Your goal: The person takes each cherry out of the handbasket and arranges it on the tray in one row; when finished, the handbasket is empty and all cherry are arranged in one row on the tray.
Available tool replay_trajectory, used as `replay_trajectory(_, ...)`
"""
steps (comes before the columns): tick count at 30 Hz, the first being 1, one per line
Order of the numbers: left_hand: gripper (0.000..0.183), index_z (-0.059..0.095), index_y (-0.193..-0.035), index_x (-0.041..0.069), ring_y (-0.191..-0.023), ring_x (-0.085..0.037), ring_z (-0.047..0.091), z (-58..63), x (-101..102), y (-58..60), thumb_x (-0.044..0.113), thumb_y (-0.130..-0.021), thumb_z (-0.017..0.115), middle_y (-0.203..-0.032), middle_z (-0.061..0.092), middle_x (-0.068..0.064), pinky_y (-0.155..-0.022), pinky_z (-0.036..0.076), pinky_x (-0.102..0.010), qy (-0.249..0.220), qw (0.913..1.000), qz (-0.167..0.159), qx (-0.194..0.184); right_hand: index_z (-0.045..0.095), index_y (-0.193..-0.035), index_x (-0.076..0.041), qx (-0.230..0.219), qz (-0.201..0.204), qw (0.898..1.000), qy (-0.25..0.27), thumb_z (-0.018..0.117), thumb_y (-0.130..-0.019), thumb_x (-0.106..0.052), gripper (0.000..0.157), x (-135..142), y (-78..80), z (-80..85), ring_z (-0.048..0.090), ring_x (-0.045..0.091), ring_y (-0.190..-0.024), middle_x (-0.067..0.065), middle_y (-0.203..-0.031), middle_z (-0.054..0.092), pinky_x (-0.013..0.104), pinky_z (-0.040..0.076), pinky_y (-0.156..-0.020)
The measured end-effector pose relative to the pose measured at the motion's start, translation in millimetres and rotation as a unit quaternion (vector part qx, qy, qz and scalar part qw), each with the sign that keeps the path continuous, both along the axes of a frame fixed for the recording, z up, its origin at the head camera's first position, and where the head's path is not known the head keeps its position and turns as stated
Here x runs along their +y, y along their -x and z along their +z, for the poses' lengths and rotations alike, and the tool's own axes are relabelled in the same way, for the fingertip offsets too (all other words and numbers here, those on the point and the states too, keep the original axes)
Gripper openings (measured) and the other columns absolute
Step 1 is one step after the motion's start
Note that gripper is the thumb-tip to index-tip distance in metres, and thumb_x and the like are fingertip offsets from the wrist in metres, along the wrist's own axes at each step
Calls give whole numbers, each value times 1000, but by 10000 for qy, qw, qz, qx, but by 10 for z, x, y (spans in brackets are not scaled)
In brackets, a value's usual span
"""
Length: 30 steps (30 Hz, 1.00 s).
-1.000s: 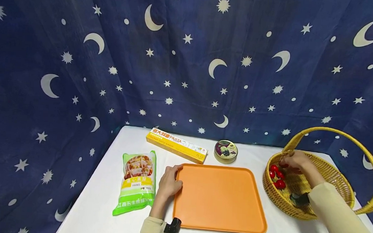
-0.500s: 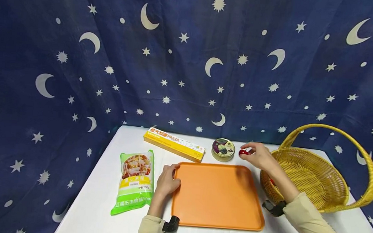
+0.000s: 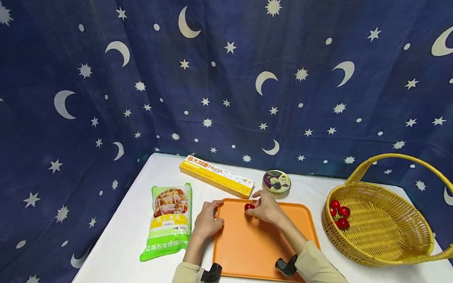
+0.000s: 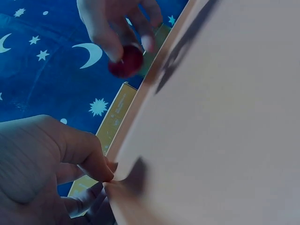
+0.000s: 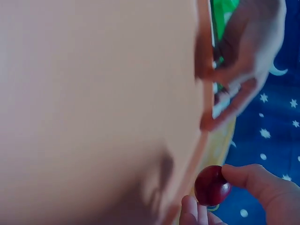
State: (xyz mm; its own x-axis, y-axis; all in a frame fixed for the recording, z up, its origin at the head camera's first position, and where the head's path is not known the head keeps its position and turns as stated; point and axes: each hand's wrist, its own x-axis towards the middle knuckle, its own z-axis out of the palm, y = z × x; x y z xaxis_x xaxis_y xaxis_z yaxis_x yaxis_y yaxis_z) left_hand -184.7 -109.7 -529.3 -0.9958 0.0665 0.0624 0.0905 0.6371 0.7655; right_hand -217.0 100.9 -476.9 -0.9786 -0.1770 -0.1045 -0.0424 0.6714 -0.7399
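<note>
While my left hand (image 3: 207, 221) grips the orange tray (image 3: 248, 251) near its far left corner, my right hand (image 3: 267, 209) pinches one red fruit (image 3: 249, 207) above the tray's far side

Starry blue curtain (image 3: 222, 85) behind white table (image 3: 123, 239).

tray (image 4: 225, 117) — cut off, wrist views | tin label (image 3: 276, 182) — seemingly illegible

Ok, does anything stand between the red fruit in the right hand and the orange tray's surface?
Nothing visible does. The right hand pinches the red fruit over the far part of the orange tray, with only shadow seen beneath. The left hand holds the tray's far-left corner, off to the side.
</note>
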Motion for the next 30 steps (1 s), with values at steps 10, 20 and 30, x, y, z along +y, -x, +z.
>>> replay_trajectory(10, 55, 62, -126, 3, -73, -18, 42, 22, 8, -9, 4, -72, 67, -93, 44, -7, -63, 32, -32, 12, 10000, 35, -27, 61, -111, 4, -242, 194, 9995, 25, 85, -69, -11, 51, -234, -34, -224, 50, 16, -65, 5, -74, 54, 28, 39, -62)
replay_trajectory(20, 53, 62, -125, 4, -74, -18, 43, 19, 2, -15, 5, -73, 67, -93, 43, -7, -64, 31, -32, 51, 9999, 67, -106, 61, -109, 3, -215, 251, 9993, 154, 87, -68, -15, 51, -338, -72, -261, 48, 15, -61, 3, -70, 53, 27, 35, -58)
replay_trajectory(30, 52, 62, -126, 6, -74, -19, 44, 6, 6, 4, 5, -74, 68, -95, 45, -7, -65, 32, -32, 90, 9998, 93, -138, 61, -110, 2, -256, 290, 9992, 125, 87, -68, -17, 53, -325, -68, -247, 48, 15, -61, 3, -71, 54, 27, 36, -58)
